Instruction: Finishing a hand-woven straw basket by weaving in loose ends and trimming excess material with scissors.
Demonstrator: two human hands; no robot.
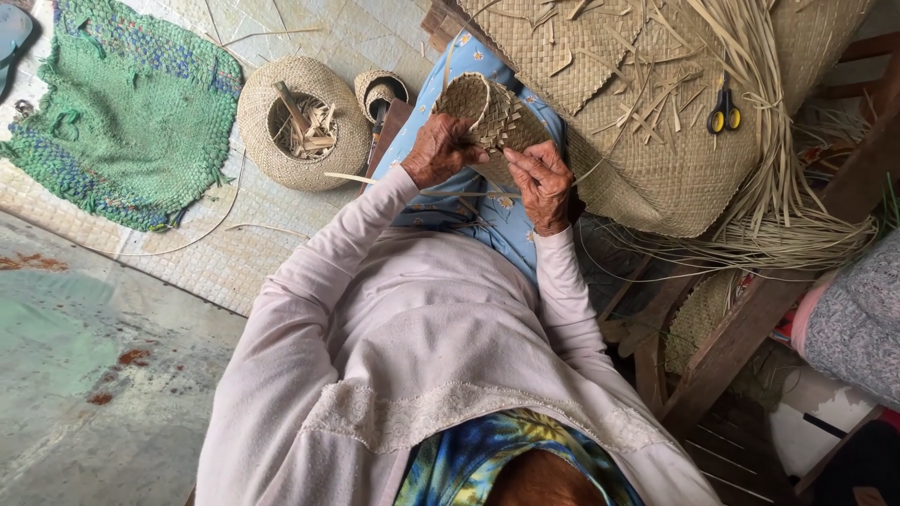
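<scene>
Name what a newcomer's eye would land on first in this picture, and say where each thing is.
At centre top, the left hand and right hand grip a small half-woven palm-leaf basket. Upper right, yellow-handled scissors lie on a big woven mat. Far left, a green rug covers the floor.

The floor (103, 375) is grey concrete with green and reddish stains at 8 o'clock. On it lies a pale woven mat (225, 253), reaching toward 12 o'clock. On the mat, at 10 o'clock, lies a green and blue rag rug (122, 112). Near 11 o'clock stands a round straw basket (258, 131) with wooden pieces (305, 126) inside, and just beside it a smaller straw pot (380, 89). Thin loose straw strips (253, 227) lie on the mat.
</scene>
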